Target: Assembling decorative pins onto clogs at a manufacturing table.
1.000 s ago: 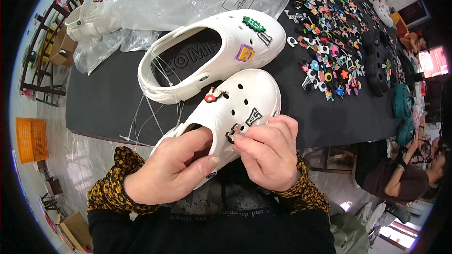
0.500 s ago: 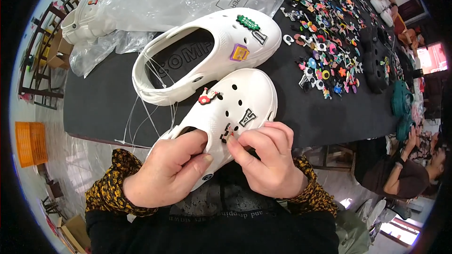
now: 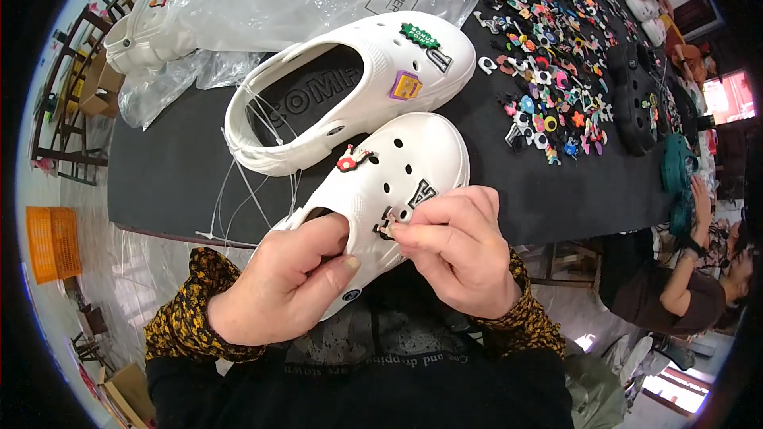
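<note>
A white clog [image 3: 433, 143] is tilted in front of me at the table's near edge. My left hand [image 3: 278, 290] grips it by the side of its opening, fingers inside and thumb outside. Pinched at the thumb and fingertips of my right hand [image 3: 465, 258] is a small dark-and-pale shoe charm [image 3: 385, 225], against the clog's upper by the holes. A red-and-white charm [image 3: 350, 160] and a letter-shaped charm [image 3: 422, 191] sit on the same clog. Just behind lies a second white clog [image 3: 383, 63], bearing a green charm [image 3: 420, 35] and a purple-and-yellow charm [image 3: 405, 86].
Many loose colourful charms [image 3: 548, 71] are spread over the dark table [image 3: 548, 199] to the right. A clear plastic bag [image 3: 278, 0] covers the back left. Thin clear loops [image 3: 254, 191] hang from the far clog. Another person [image 3: 691, 286] works at right beside green clogs [image 3: 678, 167].
My right hand has shifted slightly right, its fingers now curled more tightly at the small charm. The near clog has moved very slightly. The left hand keeps its grip.
</note>
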`<action>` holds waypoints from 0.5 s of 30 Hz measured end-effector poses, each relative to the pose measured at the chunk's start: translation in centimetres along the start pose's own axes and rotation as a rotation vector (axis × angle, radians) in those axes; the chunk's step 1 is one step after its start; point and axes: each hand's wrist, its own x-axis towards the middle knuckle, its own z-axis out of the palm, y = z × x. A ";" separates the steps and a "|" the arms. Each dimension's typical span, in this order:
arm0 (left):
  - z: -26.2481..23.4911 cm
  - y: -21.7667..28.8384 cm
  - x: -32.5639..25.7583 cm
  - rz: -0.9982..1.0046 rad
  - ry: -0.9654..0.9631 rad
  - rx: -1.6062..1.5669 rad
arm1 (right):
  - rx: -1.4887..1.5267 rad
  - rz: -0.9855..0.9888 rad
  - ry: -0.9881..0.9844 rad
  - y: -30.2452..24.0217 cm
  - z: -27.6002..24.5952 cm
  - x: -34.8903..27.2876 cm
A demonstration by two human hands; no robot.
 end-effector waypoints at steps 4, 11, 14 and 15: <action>0.1 0.2 -0.1 -0.023 0.002 -0.011 | -0.018 0.042 0.064 -0.6 0.3 0.5; 0.2 0.3 0.1 -0.060 0.000 -0.050 | -0.128 -0.010 0.108 -0.6 0.8 0.2; 0.1 0.4 0.1 -0.066 -0.012 -0.043 | -0.200 -0.076 0.118 -0.7 1.1 -0.1; 0.1 0.3 0.1 -0.067 -0.010 -0.043 | -0.241 -0.110 0.120 -0.8 1.2 -0.2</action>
